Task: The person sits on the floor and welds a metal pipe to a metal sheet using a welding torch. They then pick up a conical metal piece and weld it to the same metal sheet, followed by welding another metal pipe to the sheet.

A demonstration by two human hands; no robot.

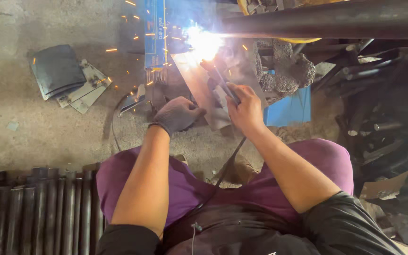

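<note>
My right hand (245, 109) is bare and grips a welding electrode holder (223, 82) whose tip meets a bright white arc (203, 42) throwing orange sparks. My left hand (178, 114) wears a dark glove and rests on the lower edge of a flat metal plate (199, 85) that leans on the floor under the arc. A black cable (230, 158) runs from the holder down between my knees. I squat in purple trousers.
A long dark steel pipe (327, 21) crosses the top right. A blue box of electrodes (155, 35) stands beside the arc. Stacked metal plates (69, 78) lie at the left, a row of dark tubes (38, 212) at the lower left, and scrap steel (383, 108) at the right.
</note>
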